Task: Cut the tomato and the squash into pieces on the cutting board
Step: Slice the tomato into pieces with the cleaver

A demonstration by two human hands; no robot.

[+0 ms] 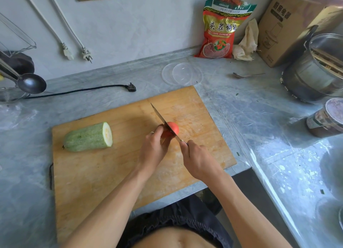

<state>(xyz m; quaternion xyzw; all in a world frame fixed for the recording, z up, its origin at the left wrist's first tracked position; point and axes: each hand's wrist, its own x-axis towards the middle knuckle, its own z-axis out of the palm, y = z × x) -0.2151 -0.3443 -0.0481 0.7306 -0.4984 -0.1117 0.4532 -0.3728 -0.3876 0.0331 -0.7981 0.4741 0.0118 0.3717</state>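
Head view. The right hand (pixel 199 159) has its grip wrapped tight around the handle of a knife (pixel 163 120); the handle itself is hidden inside the fingers. From that grip the blade runs up and to the left, its edge set into the tomato (pixel 173 127). The tomato sits just beyond the right grip, touching the blade, on the cutting board (pixel 96 173).

The left hand (pixel 155 148) is just to the left of the right grip, with the blade between them. Its fingers curl over the near-left side of the tomato and pinch it in place. A ring shows on one finger.

The squash (pixel 89 138) lies on its side on the board, well to the left of both grips and apart from them. Its cut face, pale with a yellowish core, points right toward the hands.

The board lies on a grey marbled bench (pixel 241 118). Beyond the grips, past the board's far edge, a clear plastic lid (pixel 182 73) lies flat. Farther back a red food bag (pixel 221 28) leans on the wall. To the right of it a spoon (pixel 247 75) lies on the bench, near a steel pot (pixel 313 71) holding chopsticks and a cardboard box (pixel 285 29). Far left of the grips, a ladle (pixel 30 83) juts in and a black plug (pixel 131 87) lies on the bench.
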